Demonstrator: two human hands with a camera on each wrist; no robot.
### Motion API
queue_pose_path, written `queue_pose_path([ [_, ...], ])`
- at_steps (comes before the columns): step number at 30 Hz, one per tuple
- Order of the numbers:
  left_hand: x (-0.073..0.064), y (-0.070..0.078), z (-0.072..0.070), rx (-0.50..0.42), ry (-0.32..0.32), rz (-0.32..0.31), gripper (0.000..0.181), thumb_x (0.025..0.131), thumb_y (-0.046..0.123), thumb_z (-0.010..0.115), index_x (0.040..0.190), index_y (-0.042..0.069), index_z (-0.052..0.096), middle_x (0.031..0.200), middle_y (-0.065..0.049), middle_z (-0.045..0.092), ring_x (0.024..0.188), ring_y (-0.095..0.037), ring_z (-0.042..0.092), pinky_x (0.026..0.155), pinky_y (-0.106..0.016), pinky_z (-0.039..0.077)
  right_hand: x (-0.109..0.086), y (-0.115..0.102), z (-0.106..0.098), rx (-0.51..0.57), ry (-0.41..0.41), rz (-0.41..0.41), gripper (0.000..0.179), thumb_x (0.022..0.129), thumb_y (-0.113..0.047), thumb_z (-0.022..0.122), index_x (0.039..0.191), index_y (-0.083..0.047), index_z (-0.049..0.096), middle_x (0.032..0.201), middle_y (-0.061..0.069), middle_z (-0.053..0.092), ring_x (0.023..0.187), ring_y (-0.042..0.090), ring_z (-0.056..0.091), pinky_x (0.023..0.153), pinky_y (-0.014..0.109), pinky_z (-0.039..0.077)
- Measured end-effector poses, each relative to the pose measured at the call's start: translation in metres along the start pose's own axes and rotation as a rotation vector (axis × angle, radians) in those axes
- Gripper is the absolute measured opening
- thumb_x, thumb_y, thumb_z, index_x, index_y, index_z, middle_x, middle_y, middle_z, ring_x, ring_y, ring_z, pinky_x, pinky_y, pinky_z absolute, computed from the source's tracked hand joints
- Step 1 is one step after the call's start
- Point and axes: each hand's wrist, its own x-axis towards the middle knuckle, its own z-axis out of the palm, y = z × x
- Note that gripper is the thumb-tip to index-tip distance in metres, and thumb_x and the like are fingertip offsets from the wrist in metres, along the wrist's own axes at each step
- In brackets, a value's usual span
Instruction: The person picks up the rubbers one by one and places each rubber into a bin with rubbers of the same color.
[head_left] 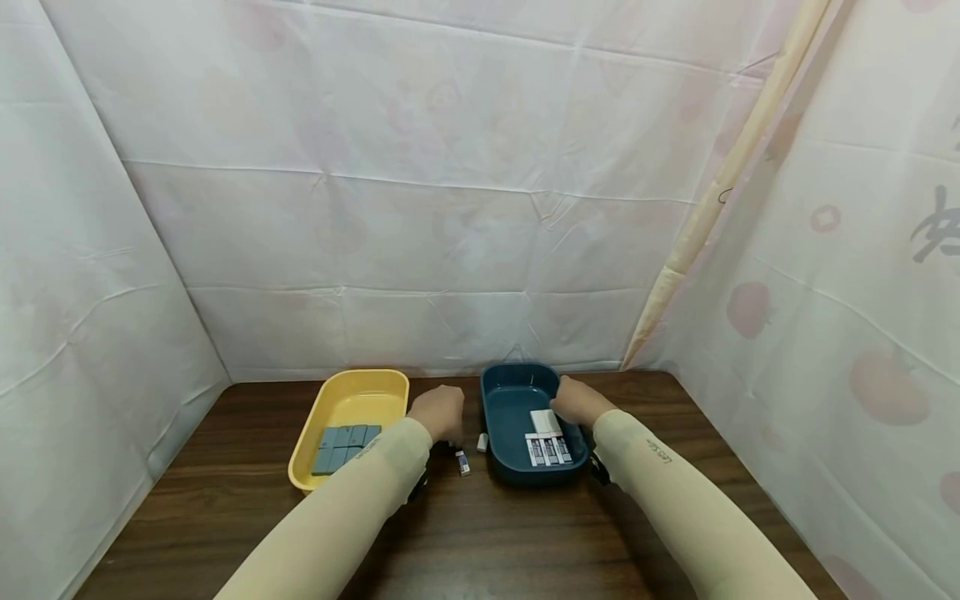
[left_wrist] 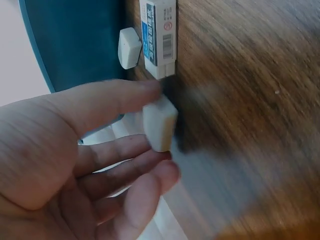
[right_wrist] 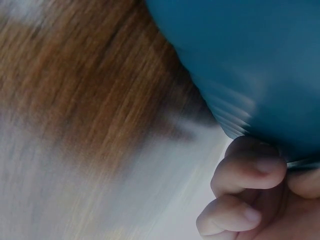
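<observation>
My left hand (head_left: pixel 441 413) pinches a small white eraser (left_wrist: pixel 160 124) between thumb and fingers, low over the table beside the blue tray. Close by lie another bare white eraser (left_wrist: pixel 129 48) and an eraser in a printed paper sleeve (left_wrist: pixel 159 35). My right hand (head_left: pixel 579 402) grips the right rim of the dark blue tray (head_left: pixel 501 467), its fingers curled at the edge in the right wrist view (right_wrist: pixel 250 187). Inside that tray are white erasers (head_left: pixel 545 422) and a row of sleeved erasers (head_left: pixel 549 451).
A yellow tray (head_left: pixel 306 454) stands at the left with several grey blocks (head_left: pixel 347 442) in it, partly hidden by my left sleeve. Both trays stand on a dark wooden table (head_left: pixel 510 542), with white printed cloth (head_left: pixel 435 233) hung behind and at the sides.
</observation>
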Motion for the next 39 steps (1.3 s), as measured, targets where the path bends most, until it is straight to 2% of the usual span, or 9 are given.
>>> queue_pose_path([
  [11, 0.005, 0.006, -0.012, -0.074, 0.27, 0.018, 0.031, 0.097, 0.027, 0.09, 0.076, 0.016, 0.07, 0.077, 0.001, 0.067, 0.067, -0.017, 0.059, 0.059, -0.035, 0.049, -0.001, -0.003, -0.001, -0.003, -0.002, -0.006, 0.073, 0.114, -0.023, 0.057, 0.171, 0.016, 0.031, 0.176, 0.035, 0.042, 0.158, 0.047, 0.053, 0.128, 0.061, 0.046],
  [15, 0.011, 0.014, -0.007, -0.098, 0.366, 0.051, 0.023, 0.1, 0.028, 0.086, 0.087, 0.011, 0.077, 0.086, -0.003, 0.072, 0.071, -0.018, 0.062, 0.061, -0.036, 0.056, 0.002, -0.001, 0.001, -0.014, -0.002, -0.01, 0.074, 0.115, -0.023, 0.057, 0.171, 0.016, 0.029, 0.177, 0.035, 0.039, 0.16, 0.047, 0.051, 0.13, 0.062, 0.045],
  [17, 0.014, 0.02, -0.002, -0.105, 0.385, 0.073, 0.02, 0.101, 0.028, 0.085, 0.096, 0.009, 0.081, 0.094, -0.005, 0.075, 0.078, -0.018, 0.066, 0.067, -0.037, 0.061, 0.003, 0.0, 0.001, -0.02, 0.001, -0.012, 0.074, 0.115, -0.023, 0.057, 0.171, 0.016, 0.03, 0.177, 0.035, 0.039, 0.16, 0.047, 0.051, 0.13, 0.062, 0.044],
  [22, 0.021, 0.038, 0.01, -0.055, 0.348, 0.161, 0.027, 0.102, 0.029, 0.085, 0.119, 0.007, 0.085, 0.116, -0.009, 0.081, 0.105, -0.023, 0.072, 0.095, -0.046, 0.065, 0.0, 0.001, 0.0, -0.026, 0.011, -0.011, 0.073, 0.114, -0.022, 0.058, 0.17, 0.017, 0.032, 0.176, 0.036, 0.041, 0.159, 0.048, 0.052, 0.129, 0.062, 0.045],
  [25, 0.025, 0.048, 0.016, -0.007, 0.286, 0.212, 0.028, 0.102, 0.034, 0.087, 0.118, 0.012, 0.086, 0.117, -0.004, 0.082, 0.112, -0.024, 0.07, 0.103, -0.052, 0.059, -0.003, -0.001, -0.001, -0.024, 0.014, -0.008, 0.072, 0.113, -0.022, 0.06, 0.169, 0.017, 0.034, 0.173, 0.036, 0.045, 0.156, 0.047, 0.056, 0.127, 0.063, 0.048],
  [28, 0.029, 0.056, 0.023, 0.036, 0.228, 0.236, 0.02, 0.1, 0.037, 0.09, 0.102, 0.017, 0.085, 0.102, 0.003, 0.079, 0.103, -0.019, 0.067, 0.098, -0.05, 0.053, -0.004, -0.003, -0.001, -0.012, 0.015, -0.003, 0.069, 0.113, -0.021, 0.06, 0.167, 0.016, 0.038, 0.17, 0.036, 0.05, 0.15, 0.045, 0.061, 0.124, 0.062, 0.051],
  [31, 0.033, 0.063, 0.028, 0.087, 0.211, 0.256, 0.02, 0.098, 0.036, 0.092, 0.089, 0.02, 0.082, 0.087, 0.008, 0.075, 0.091, -0.015, 0.063, 0.093, -0.047, 0.046, -0.001, -0.003, -0.001, -0.006, 0.009, 0.004, 0.068, 0.112, -0.02, 0.06, 0.166, 0.016, 0.04, 0.168, 0.036, 0.052, 0.147, 0.044, 0.064, 0.122, 0.062, 0.053],
  [34, 0.035, 0.067, 0.032, 0.128, 0.228, 0.259, 0.021, 0.096, 0.035, 0.093, 0.086, 0.022, 0.081, 0.083, 0.008, 0.074, 0.086, -0.015, 0.062, 0.095, -0.049, 0.044, 0.011, 0.005, 0.003, -0.017, 0.014, -0.01, 0.067, 0.112, -0.021, 0.06, 0.165, 0.015, 0.042, 0.165, 0.035, 0.055, 0.143, 0.043, 0.067, 0.12, 0.06, 0.055],
  [39, 0.041, 0.074, 0.039, 0.173, 0.241, 0.246, 0.018, 0.096, 0.034, 0.094, 0.088, 0.022, 0.083, 0.087, 0.007, 0.079, 0.085, -0.015, 0.066, 0.1, -0.052, 0.044, 0.008, 0.006, 0.003, -0.001, 0.02, -0.06, 0.051, 0.109, -0.015, 0.06, 0.155, 0.007, 0.059, 0.148, 0.025, 0.071, 0.122, 0.033, 0.074, 0.109, 0.054, 0.061],
])
